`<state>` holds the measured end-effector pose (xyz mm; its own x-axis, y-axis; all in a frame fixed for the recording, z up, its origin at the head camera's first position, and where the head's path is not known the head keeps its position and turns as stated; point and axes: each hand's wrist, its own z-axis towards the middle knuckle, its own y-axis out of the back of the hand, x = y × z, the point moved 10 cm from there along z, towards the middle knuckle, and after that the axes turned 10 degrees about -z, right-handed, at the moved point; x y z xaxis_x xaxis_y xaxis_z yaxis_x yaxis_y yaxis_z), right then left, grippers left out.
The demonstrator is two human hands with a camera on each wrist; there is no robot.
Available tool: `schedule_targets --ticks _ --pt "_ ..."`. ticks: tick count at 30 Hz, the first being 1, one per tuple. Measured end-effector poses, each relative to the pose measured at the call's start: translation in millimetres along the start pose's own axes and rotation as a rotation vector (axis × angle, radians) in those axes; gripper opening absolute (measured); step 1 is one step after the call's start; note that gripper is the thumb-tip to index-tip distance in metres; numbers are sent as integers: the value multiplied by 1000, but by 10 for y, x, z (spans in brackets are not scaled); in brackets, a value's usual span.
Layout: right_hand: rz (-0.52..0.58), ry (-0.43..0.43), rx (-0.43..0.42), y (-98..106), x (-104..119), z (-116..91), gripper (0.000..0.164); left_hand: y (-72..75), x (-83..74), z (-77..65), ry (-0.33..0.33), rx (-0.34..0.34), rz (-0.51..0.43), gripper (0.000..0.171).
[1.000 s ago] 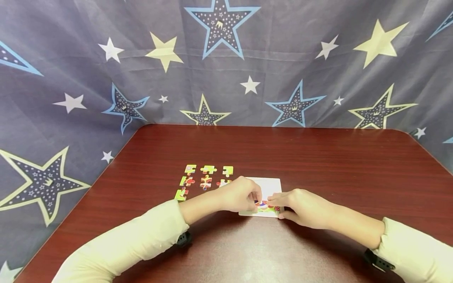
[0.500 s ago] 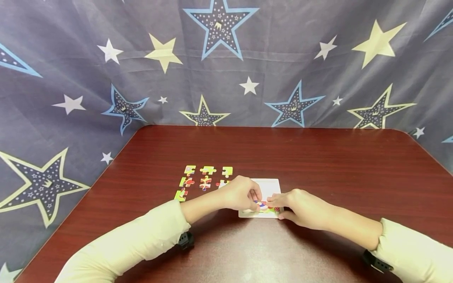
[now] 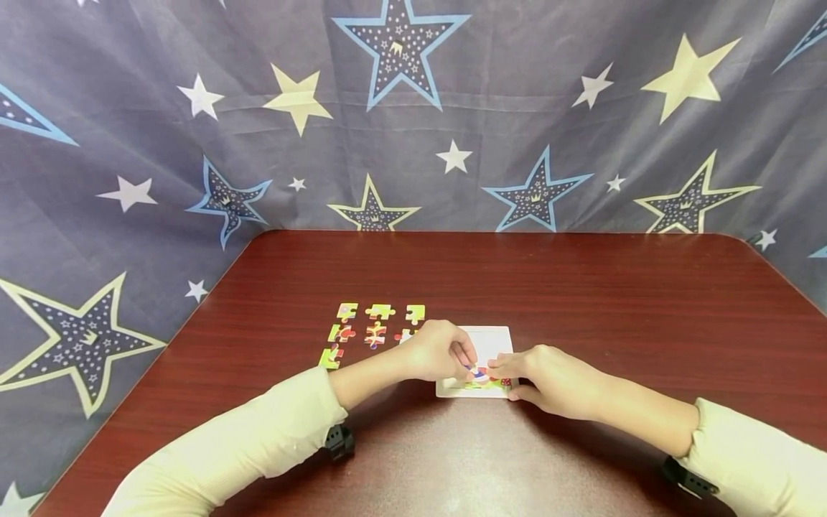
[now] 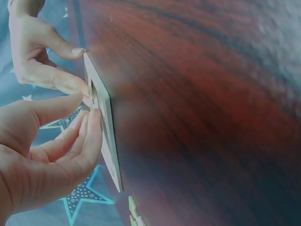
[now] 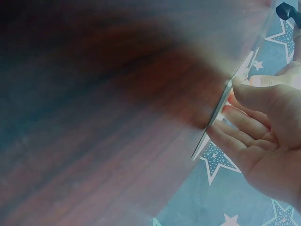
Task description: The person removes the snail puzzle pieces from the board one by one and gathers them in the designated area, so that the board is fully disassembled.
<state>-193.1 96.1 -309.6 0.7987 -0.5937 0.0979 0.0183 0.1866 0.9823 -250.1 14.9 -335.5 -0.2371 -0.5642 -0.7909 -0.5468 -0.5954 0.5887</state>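
A white puzzle tray (image 3: 492, 339) lies flat on the table, with colourful jigsaw pieces (image 3: 487, 384) along its near side. Over the tray's left part, my left hand (image 3: 442, 352) pinches a small puzzle piece (image 3: 479, 373) with blue on it, low against the tray; the fingertips hide much of it. Its thumb and curled fingers (image 4: 94, 136) meet at the tray's face in the left wrist view. From the right, my right hand (image 3: 562, 379) rests fairly straight fingers on the pieces, and its thumb (image 5: 244, 92) touches the tray's edge.
Left of the tray, several loose jigsaw pieces (image 3: 375, 334) lie spread in rows, some partly hidden by the left hand. The dark red wooden table (image 3: 581, 287) ends at a grey curtain (image 3: 491, 93) printed with stars. Both wrists wear black bands (image 3: 339, 441).
The left hand's fingers shift very slightly over the blue piece. The right hand stays in place, and the loose pieces lie as before.
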Motion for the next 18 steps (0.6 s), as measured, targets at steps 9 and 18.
schedule_targets --ticks 9,18 --pt "3 4 -2 -1 3 5 38 21 172 13 95 -62 -149 15" --pt "-1 4 0 -9 -8 1 37 11 302 -29 232 -73 -334 17"
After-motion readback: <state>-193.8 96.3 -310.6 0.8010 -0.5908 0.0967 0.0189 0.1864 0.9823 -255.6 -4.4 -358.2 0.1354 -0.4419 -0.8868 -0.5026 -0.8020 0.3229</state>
